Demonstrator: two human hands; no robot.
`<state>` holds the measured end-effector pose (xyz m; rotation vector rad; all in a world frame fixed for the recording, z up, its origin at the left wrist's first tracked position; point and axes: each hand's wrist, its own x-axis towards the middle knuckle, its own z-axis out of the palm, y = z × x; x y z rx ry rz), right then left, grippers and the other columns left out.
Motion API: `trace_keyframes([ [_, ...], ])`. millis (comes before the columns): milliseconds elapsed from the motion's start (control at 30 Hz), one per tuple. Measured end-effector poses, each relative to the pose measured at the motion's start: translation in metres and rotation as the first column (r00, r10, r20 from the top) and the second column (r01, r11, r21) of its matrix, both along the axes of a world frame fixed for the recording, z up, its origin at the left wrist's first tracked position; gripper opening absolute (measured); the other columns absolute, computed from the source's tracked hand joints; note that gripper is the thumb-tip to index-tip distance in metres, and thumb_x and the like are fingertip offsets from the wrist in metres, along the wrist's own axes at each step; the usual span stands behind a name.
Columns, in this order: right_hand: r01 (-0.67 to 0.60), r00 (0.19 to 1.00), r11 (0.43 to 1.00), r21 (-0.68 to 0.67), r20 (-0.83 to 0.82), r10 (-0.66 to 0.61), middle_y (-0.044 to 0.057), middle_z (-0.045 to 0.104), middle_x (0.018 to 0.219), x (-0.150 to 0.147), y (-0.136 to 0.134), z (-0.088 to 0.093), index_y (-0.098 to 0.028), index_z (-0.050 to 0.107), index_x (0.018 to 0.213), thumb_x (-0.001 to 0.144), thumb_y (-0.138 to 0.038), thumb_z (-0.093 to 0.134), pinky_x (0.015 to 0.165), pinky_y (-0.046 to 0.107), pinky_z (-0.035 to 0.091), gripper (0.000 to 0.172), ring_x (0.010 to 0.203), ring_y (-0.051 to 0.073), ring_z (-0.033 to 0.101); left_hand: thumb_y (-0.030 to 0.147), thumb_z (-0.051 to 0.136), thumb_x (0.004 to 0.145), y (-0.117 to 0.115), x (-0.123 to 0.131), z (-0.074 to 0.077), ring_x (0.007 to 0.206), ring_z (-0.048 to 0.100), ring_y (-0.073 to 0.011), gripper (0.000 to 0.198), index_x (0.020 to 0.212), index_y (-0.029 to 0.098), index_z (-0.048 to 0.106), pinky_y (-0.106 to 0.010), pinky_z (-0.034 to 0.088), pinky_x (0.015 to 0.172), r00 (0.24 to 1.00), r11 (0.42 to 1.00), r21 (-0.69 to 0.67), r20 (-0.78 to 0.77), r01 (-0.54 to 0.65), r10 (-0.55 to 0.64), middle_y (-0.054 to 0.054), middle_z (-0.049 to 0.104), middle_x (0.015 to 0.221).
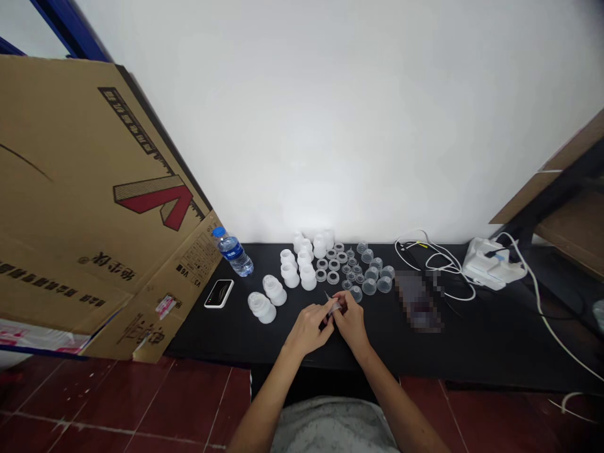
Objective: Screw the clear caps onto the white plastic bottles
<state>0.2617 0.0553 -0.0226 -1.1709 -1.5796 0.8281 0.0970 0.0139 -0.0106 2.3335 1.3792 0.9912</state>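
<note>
The left forearm (268, 393) and right forearm (389, 396) reach forward and angle inward, bringing the left hand (308, 328) and right hand (352, 322) close together, wrists bent, backs upward, their fingertips (329, 308) curled and meeting.

Clear cups (369, 286) stand close at 1 o'clock from the right hand (352, 321), and white plastic parts (290, 275) crowd 11 o'clock from the left hand (309, 328). A hand could pass at 3 o'clock along the tabletop (472, 343) to a blurred object (418, 301); a cardboard sheet (117, 207) blocks far 9 o'clock.
</note>
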Motion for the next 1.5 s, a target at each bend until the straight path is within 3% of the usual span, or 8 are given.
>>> trace_keyframes([
  [233, -0.060, 0.998, 0.996, 0.061, -0.019, 0.062, 0.006, 0.079, 0.093, 0.000, 0.004, -0.001, -0.022, 0.070, 0.103, 0.095, -0.028, 0.060, 0.074, 0.034, 0.061, 0.015, 0.080, 0.023, 0.076, 0.018, 0.056, 0.102, 0.000, 0.001, 0.003, 0.088, 0.074, -0.0219, 0.052, 0.152, 0.029, 0.053, -0.035, 0.058, 0.086, 0.984, 0.984, -0.149, 0.135, -0.099, 0.119, -0.003, 0.077, 0.101],
  [400, -0.154, 0.987, 0.980, 0.124, 0.064, 0.146, 0.009, 0.079, 0.103, -0.002, 0.002, -0.003, -0.022, 0.072, 0.124, 0.100, -0.032, 0.063, 0.068, 0.033, 0.061, 0.027, 0.077, 0.021, 0.074, 0.024, 0.050, 0.107, 0.002, 0.001, -0.001, 0.096, 0.079, -0.0233, 0.026, 0.132, 0.027, 0.053, -0.034, 0.059, 0.084, 0.921, 0.942, -0.265, 0.272, -0.205, 0.277, -0.006, 0.079, 0.111],
  [567, -0.253, 0.967, 0.951, 0.179, 0.082, 0.242, 0.009, 0.076, 0.108, -0.001, -0.002, 0.002, -0.024, 0.068, 0.140, 0.105, -0.032, 0.060, 0.070, 0.033, 0.062, 0.036, 0.079, 0.021, 0.072, 0.030, 0.046, 0.110, 0.006, -0.003, -0.005, 0.102, 0.076, -0.0244, 0.016, 0.124, 0.026, 0.053, -0.037, 0.058, 0.090, 0.872, 0.930, -0.257, 0.349, -0.262, 0.343, -0.008, 0.075, 0.113],
  [733, -0.198, 0.980, 0.973, 0.117, 0.011, 0.198, 0.009, 0.079, 0.106, -0.001, -0.002, 0.004, -0.024, 0.071, 0.123, 0.108, -0.036, 0.057, 0.079, 0.034, 0.063, 0.024, 0.087, 0.022, 0.076, 0.028, 0.047, 0.108, 0.010, -0.008, -0.009, 0.093, 0.072, -0.0217, 0.013, 0.116, 0.025, 0.056, -0.034, 0.056, 0.087, 0.836, 0.932, -0.241, 0.421, -0.272, 0.353, -0.006, 0.071, 0.104],
  [933, -0.157, 0.985, 0.987, 0.037, -0.063, 0.159, 0.008, 0.079, 0.103, -0.002, -0.001, 0.008, -0.022, 0.066, 0.137, 0.107, -0.045, 0.059, 0.075, 0.033, 0.062, 0.038, 0.082, 0.022, 0.075, 0.023, 0.048, 0.105, 0.008, -0.009, -0.008, 0.082, 0.067, -0.0181, 0.013, 0.112, 0.024, 0.059, -0.030, 0.054, 0.078, 0.883, 0.961, -0.208, 0.394, -0.183, 0.254, -0.002, 0.069, 0.096],
  [1167, -0.213, 0.965, 0.973, -0.087, -0.173, 0.196, 0.004, 0.072, 0.081, 0.000, 0.002, 0.011, -0.021, 0.074, 0.096, 0.103, -0.061, 0.061, 0.060, 0.028, 0.056, 0.043, 0.066, 0.019, 0.066, 0.020, 0.052, 0.103, 0.003, -0.006, -0.003, 0.090, 0.070, -0.0184, 0.017, 0.116, 0.026, 0.061, -0.031, 0.055, 0.084, 0.912, 0.962, -0.245, 0.354, -0.124, 0.207, -0.002, 0.073, 0.102],
  [1333, -0.147, 0.972, 0.986, -0.084, -0.197, 0.129, 0.003, 0.071, 0.076, 0.000, 0.003, 0.009, -0.020, 0.074, 0.093, 0.100, -0.064, 0.066, 0.056, 0.028, 0.052, 0.046, 0.060, 0.017, 0.062, 0.021, 0.065, 0.093, 0.008, -0.006, -0.006, 0.083, 0.070, -0.0177, 0.028, 0.120, 0.025, 0.060, -0.031, 0.057, 0.082, 0.833, 0.937, -0.272, 0.447, -0.220, 0.325, -0.001, 0.074, 0.098],
  [1500, -0.118, 0.981, 0.992, -0.047, -0.163, 0.109, 0.006, 0.076, 0.083, 0.001, 0.001, 0.012, -0.020, 0.077, 0.094, 0.101, -0.061, 0.065, 0.061, 0.029, 0.056, 0.043, 0.070, 0.021, 0.069, 0.021, 0.072, 0.087, 0.014, -0.007, -0.011, 0.077, 0.071, -0.0156, 0.024, 0.109, 0.023, 0.062, -0.028, 0.058, 0.074, 0.756, 0.928, -0.298, 0.547, -0.225, 0.359, 0.000, 0.075, 0.090],
])
